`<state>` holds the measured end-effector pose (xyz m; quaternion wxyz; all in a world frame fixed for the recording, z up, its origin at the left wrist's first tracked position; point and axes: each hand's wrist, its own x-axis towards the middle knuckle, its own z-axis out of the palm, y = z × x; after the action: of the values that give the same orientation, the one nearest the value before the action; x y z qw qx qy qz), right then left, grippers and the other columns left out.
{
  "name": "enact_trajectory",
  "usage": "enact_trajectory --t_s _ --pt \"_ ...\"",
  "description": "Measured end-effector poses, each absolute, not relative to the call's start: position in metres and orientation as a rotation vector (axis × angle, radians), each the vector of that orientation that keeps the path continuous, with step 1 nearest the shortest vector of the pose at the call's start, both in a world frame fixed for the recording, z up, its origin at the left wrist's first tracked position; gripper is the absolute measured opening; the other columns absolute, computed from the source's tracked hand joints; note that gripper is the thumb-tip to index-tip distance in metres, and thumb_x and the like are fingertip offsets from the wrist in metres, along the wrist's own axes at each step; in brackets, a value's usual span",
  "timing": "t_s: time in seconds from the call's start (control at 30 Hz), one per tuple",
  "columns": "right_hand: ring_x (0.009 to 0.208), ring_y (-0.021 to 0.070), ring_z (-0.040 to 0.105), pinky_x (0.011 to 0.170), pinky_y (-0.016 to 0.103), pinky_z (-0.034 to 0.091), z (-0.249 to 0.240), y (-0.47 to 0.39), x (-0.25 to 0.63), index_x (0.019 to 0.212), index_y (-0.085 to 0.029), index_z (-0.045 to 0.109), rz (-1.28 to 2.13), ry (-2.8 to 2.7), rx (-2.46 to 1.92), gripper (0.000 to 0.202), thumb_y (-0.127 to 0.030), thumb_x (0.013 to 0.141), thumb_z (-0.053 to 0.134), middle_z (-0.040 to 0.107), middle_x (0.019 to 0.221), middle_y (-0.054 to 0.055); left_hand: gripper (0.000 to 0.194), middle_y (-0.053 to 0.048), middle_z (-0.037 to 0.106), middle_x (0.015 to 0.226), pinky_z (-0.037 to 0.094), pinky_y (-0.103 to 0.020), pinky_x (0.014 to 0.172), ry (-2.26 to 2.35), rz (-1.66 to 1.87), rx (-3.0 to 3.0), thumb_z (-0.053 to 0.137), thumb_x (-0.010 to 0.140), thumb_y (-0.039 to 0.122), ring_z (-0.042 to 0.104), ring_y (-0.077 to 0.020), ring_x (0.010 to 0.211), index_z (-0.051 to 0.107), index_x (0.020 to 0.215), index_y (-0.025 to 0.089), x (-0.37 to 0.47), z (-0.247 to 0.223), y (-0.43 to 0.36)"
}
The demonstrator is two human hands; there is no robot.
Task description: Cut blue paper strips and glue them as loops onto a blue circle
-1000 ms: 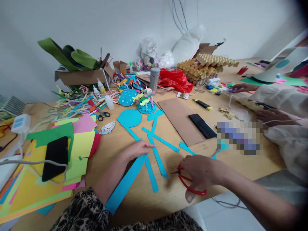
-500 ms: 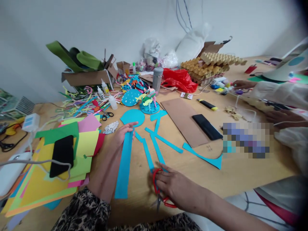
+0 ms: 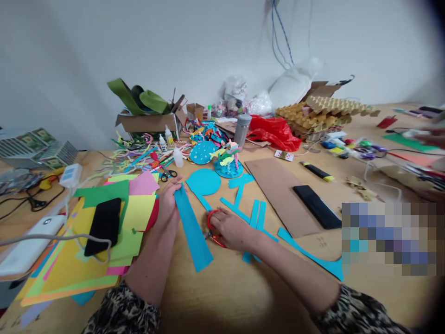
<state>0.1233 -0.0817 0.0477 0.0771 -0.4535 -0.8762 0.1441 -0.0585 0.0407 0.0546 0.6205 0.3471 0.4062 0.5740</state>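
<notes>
My left hand (image 3: 171, 197) is closed on the top end of a blue paper strip (image 3: 194, 234), which slants down to the right over the table. In my right hand (image 3: 227, 227) are red-handled scissors (image 3: 210, 222); their blades point left at the strip's right edge, and I cannot tell whether they touch it. Behind the hands lies a rounded blue paper piece (image 3: 206, 182) with a narrow tail. Several narrow blue strips (image 3: 257, 213) rest on the table to the right of my right hand, some crossing. A curved blue offcut (image 3: 313, 255) lies farther right.
Coloured paper sheets (image 3: 139, 213) with a black phone (image 3: 103, 226) are at left. Black scissors (image 3: 168, 175), glue bottles (image 3: 178, 157) and a blue paper model (image 3: 227, 167) stand behind. Brown cardboard (image 3: 281, 199) lies right. A co-worker's hand (image 3: 434, 137) shows at far right.
My right hand with the scissors has moved up and left to the held strip. The strip's lower end has swung right. Loose narrow strips now lie farther right. The view has shifted.
</notes>
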Motion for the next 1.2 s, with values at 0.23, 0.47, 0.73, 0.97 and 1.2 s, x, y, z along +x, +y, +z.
enact_trajectory --t_s 0.23,0.47,0.73,0.97,1.2 --pt "0.097 0.0231 0.062 0.088 0.039 0.048 0.052 -0.141 0.182 0.087 -0.021 0.054 0.761 -2.180 -1.570 0.014 -0.013 0.076 0.054 0.065 0.101 0.010 0.040 0.003 0.064 0.064 0.043 -0.020 0.053 0.977 1.415 0.724 0.072 0.056 0.017 0.059 -0.0111 0.056 0.069 0.095 0.015 -0.048 0.059 0.036" --pt "0.082 0.0206 0.064 0.074 0.034 0.052 0.078 -0.119 0.168 0.073 -0.021 0.047 1.209 -1.386 -1.375 0.036 -0.043 0.067 0.076 0.066 0.085 0.006 0.047 -0.002 0.066 0.080 0.045 -0.021 0.056 0.977 1.457 0.948 0.075 0.064 0.030 0.061 -0.0125 0.066 0.065 0.107 0.016 -0.018 0.057 0.021" --pt "0.055 0.0111 0.048 0.050 0.025 0.041 0.052 -0.085 0.155 0.071 -0.021 0.046 1.088 -0.985 -1.336 0.047 -0.050 0.058 0.081 0.053 0.064 -0.003 0.054 0.000 0.065 0.078 0.049 -0.024 0.055 0.936 1.436 0.802 0.079 0.061 0.039 0.061 -0.0138 0.063 0.060 0.107 0.018 0.001 0.063 0.024" --pt "0.058 0.0138 0.051 0.054 0.027 0.045 0.032 -0.080 0.155 0.070 -0.021 0.048 0.863 -0.891 -1.358 0.048 -0.056 0.059 0.079 0.054 0.066 -0.001 0.044 -0.001 0.060 0.064 0.045 -0.026 0.060 0.921 0.894 1.068 0.076 0.063 0.054 0.055 -0.0129 0.061 0.063 0.072 0.013 0.034 0.023 -0.027" --pt "0.056 0.0142 0.050 0.051 0.028 0.043 0.023 -0.082 0.156 0.073 -0.021 0.049 0.795 -0.885 -1.415 0.046 -0.058 0.064 0.076 0.054 0.065 -0.001 0.046 0.004 0.044 0.053 0.030 -0.023 0.049 0.957 0.931 1.196 0.073 0.064 0.056 0.040 -0.0093 0.052 0.052 0.056 0.016 0.039 0.013 -0.034"
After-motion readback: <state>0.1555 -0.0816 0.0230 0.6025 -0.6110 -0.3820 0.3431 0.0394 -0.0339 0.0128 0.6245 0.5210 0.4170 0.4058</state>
